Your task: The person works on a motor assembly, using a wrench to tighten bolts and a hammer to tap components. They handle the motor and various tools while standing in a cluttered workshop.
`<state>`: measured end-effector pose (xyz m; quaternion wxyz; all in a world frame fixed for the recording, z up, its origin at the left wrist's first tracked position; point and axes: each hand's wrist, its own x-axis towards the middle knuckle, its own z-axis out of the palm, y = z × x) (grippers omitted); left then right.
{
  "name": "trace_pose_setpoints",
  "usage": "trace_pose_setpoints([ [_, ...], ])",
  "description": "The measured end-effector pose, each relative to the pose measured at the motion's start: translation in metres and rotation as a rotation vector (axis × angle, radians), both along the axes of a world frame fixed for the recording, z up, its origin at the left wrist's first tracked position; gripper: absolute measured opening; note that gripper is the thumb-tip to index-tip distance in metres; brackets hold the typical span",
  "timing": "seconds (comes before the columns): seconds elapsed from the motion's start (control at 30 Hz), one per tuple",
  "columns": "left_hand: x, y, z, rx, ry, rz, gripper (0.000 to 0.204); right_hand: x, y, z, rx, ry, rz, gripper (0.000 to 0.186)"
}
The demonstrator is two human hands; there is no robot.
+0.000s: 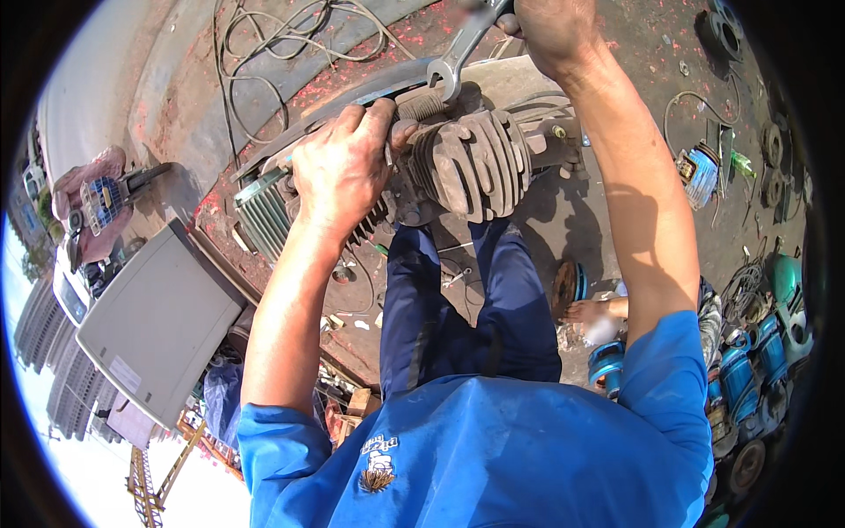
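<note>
My right hand [554, 35] grips a steel open-end wrench [462, 53] at the top, its jaw just above a coiled spring [422, 107] on a dusty machine. My left hand [339, 167] has its fingers wrapped over the machine's top beside the spring, on a part they largely hide. Right of that hand is a grimy finned cylinder [466, 163]; below and left is a greenish finned motor housing [264, 216].
Cables [238, 53] lie on stained ground. A grey cabinet [158, 326] stands left. At right are blue motors [700, 176], round parts [770, 145] and a green cylinder [783, 282]. Another person's hand [585, 310] is low right, near a rusty round part [563, 290].
</note>
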<state>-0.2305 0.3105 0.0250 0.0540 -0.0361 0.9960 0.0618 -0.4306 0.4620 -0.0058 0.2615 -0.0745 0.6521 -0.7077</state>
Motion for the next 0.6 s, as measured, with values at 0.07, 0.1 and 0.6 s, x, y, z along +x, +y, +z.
trace_pose_setpoints([
  [0.07, 0.003, -0.002, 0.000, -0.007, -0.011, 0.007, 0.030, -0.015, -0.028, -0.017, 0.055, -0.100, 0.122, 0.047],
  [0.1, 0.005, -0.002, 0.000, -0.009, 0.000, 0.016, 0.030, -0.018, -0.039, -0.021, 0.064, -0.089, 0.178, 0.047],
  [0.6, -0.001, -0.001, 0.000, 0.056, 0.019, -0.003, 0.030, 0.088, 0.058, 0.004, -0.173, 0.539, 0.035, 0.035],
])
